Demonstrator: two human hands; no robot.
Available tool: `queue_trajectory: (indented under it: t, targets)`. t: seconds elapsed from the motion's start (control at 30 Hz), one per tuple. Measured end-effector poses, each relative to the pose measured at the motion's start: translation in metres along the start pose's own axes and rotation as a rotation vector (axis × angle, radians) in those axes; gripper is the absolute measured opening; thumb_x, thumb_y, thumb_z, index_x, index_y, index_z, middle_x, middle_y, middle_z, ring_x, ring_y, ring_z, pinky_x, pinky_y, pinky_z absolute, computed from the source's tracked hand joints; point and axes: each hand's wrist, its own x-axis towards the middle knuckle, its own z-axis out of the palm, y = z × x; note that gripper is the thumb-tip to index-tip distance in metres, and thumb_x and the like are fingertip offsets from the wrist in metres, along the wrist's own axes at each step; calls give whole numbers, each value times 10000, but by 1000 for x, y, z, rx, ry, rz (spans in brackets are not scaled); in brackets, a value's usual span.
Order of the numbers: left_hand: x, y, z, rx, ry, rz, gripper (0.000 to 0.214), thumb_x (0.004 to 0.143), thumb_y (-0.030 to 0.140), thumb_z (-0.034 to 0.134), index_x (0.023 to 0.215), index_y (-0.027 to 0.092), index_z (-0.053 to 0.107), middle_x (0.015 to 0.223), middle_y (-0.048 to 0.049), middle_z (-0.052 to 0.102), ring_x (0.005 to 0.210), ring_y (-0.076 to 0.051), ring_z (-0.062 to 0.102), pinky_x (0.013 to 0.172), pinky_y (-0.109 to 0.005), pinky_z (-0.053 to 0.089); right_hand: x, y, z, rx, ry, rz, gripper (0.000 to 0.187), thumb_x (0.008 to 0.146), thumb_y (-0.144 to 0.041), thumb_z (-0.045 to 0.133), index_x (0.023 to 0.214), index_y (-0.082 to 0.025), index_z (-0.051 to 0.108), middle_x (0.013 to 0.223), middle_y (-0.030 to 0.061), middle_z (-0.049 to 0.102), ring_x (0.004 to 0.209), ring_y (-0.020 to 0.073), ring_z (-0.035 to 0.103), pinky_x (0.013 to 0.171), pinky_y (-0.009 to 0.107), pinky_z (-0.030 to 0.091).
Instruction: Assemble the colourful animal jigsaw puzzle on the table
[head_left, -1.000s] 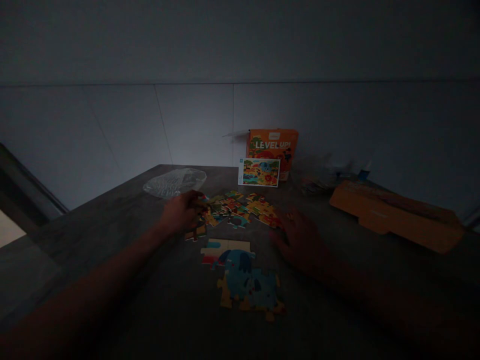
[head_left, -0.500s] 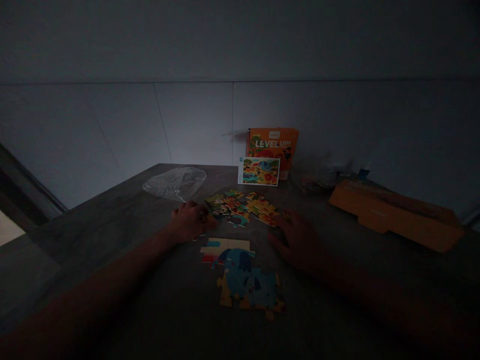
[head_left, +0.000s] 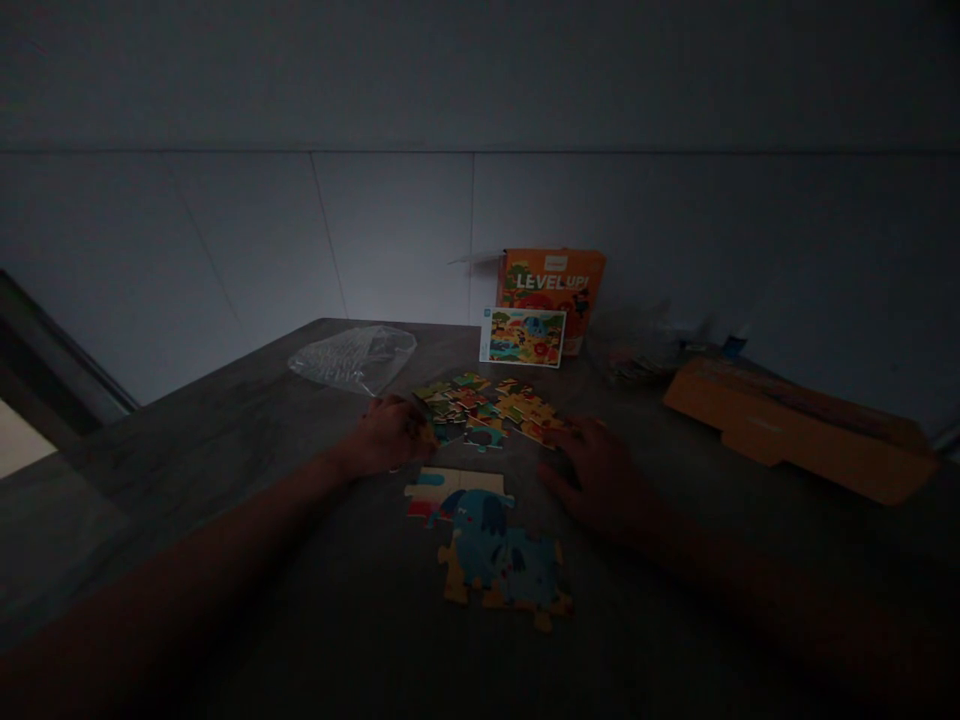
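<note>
My left hand (head_left: 386, 437) is closed at the left edge of a loose heap of puzzle pieces (head_left: 465, 400). A yellowish puzzle piece (head_left: 430, 436) shows at its fingertips, partly hidden in the dim light. At the heap's right side my right hand (head_left: 596, 470) rests low with fingers stretched out, its fingertips by the outermost pieces. Nearer to me lies a joined section of puzzle (head_left: 480, 540) showing a blue elephant. One piece with a teal shape (head_left: 484, 434) lies at the front of the heap.
A picture card (head_left: 523, 338) leans on an orange "LEVEL UP!" box (head_left: 555, 280) at the back. A clear plastic bag (head_left: 356, 358) lies back left. On the right are an orange box part (head_left: 795, 425) and another bag with pieces (head_left: 637, 365). A wall rises behind the table.
The view has shifted slightly. My left hand has moved a little along the heap's left edge, its fingers turned more to the pieces. My right hand stays nearly in place.
</note>
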Motion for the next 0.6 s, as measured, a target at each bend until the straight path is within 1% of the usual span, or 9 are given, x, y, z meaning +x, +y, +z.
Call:
queue_trajectory:
  t: [0.1, 0.23, 0.33, 0.43, 0.6]
  targets:
    - [-1, 4, 0, 21, -15, 1, 460, 632, 356, 714, 1027, 132, 645, 1097, -172, 639, 1084, -355, 574, 926, -450, 463, 0, 1, 2, 4, 16, -10, 438, 902, -419, 532, 1232, -148, 633, 1318, 197, 500, 1209, 344, 491, 1014, 530, 396]
    - [-3, 8, -3, 7, -46, 8, 491, 670, 353, 682, 1096, 131, 577, 1068, -162, 647, 991, -324, 613, 816, -401, 505, 0, 0, 0, 8, 5, -13, 447, 903, -409, 534, 1255, -148, 620, 1317, 197, 502, 1205, 341, 498, 1012, 516, 403]
    - [-5, 10, -4, -11, -41, 6, 523, 677, 372, 675, 1131, 149, 539, 1104, -157, 635, 1025, -322, 601, 802, -381, 506, 0, 0, -1, 8, 0, -16, 452, 905, -405, 532, 1268, -147, 610, 1321, 198, 503, 1215, 340, 493, 1015, 519, 399]
    - [-6, 10, -4, -32, -32, 8, 525, 663, 372, 679, 1120, 161, 531, 1121, -153, 629, 1026, -314, 602, 800, -373, 499, -1, 2, 1, 13, 22, -32, 451, 899, -407, 535, 1258, -147, 616, 1308, 195, 511, 1206, 339, 498, 1006, 520, 402]
    - [-6, 12, -1, -100, -11, 15, 452, 669, 335, 660, 1066, 164, 528, 1053, -128, 649, 886, -247, 638, 719, -323, 500, -1, 3, 3, 17, 62, -53, 431, 894, -412, 533, 1231, -161, 628, 1257, 178, 540, 1148, 323, 529, 979, 510, 421]
